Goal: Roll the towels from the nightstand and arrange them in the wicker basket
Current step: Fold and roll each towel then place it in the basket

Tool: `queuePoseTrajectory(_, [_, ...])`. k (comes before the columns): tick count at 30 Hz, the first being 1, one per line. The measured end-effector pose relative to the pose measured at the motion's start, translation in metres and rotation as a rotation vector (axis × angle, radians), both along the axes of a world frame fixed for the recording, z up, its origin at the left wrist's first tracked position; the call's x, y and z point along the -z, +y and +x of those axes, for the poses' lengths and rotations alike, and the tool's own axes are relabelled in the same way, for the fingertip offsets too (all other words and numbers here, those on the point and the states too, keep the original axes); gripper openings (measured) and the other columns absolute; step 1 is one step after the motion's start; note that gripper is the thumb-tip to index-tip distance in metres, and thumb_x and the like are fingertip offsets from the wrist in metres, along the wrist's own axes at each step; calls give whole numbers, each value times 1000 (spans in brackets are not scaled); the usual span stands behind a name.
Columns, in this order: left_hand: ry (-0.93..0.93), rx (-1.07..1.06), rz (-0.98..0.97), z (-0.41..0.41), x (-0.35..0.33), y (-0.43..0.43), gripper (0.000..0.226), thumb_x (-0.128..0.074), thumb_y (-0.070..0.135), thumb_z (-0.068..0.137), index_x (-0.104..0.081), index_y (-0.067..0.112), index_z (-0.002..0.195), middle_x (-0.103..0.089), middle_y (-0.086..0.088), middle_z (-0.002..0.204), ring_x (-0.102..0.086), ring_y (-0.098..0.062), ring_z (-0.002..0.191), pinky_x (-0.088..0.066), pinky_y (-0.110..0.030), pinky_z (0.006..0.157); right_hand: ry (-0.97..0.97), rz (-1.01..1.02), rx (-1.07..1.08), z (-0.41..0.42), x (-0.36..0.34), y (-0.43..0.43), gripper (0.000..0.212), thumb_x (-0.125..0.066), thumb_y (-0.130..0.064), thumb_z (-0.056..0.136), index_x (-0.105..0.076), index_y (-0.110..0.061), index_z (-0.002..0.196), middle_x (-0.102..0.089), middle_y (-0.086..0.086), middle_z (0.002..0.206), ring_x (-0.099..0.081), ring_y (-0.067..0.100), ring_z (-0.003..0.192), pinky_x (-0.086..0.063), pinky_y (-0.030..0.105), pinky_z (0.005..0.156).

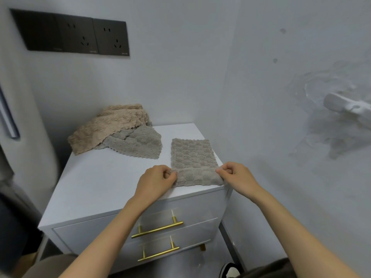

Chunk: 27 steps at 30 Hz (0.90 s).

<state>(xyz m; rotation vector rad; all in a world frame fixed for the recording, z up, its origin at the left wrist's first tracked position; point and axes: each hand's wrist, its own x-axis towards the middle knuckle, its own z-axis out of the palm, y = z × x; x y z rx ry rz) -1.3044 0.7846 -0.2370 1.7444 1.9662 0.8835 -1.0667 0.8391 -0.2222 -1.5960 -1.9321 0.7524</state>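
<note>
Your left hand [158,178] and right hand [235,175] each pinch the near edge of the grey towel [192,155] lying at the nightstand's [112,177] front right, seemingly starting its roll, which likely calls for turning both ends away evenly.

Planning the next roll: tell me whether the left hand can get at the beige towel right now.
Probably yes. Only bare nightstand top lies between the left hand and the beige towel at the back left. But that hand pinches the flat towel and must let go first.
</note>
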Motion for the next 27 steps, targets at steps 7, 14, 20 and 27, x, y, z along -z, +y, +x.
queuePoseTrajectory(7, [104,-51,17,2,0,5,16,-55,39,88,-50,24,93,-61,7,74,-57,-12,73,-42,-27,58,-223,139,157,-12,7,2,14,-60,-40,87,-59,-26,85,-64,-5,80,-59,19,88,-46,33,77])
queuePoseTrajectory(14, [338,171,463,13,6,4,29,-65,-2,76,-65,20,95,-60,4,93,-52,-21,84,-41,-29,63,-378,753,-87,-24,13,-6,32,-65,3,71,-59,-20,93,-56,-6,84,-49,21,79,-39,29,53])
queuePoseTrajectory(20, [409,280,442,21,1,-6,33,-57,16,70,-72,21,99,-69,5,95,-64,-18,83,-52,-26,65,-483,856,-294,-31,20,-16,32,-45,-19,81,-70,-23,100,-67,-9,95,-58,16,84,-50,25,60])
queuePoseTrajectory(27, [365,295,301,9,10,-10,42,-55,21,90,-57,25,131,-55,12,136,-53,-11,122,-49,-29,92,-468,708,-361,-16,19,-22,40,-74,-18,76,-69,-24,116,-69,-15,112,-63,11,98,-57,25,63])
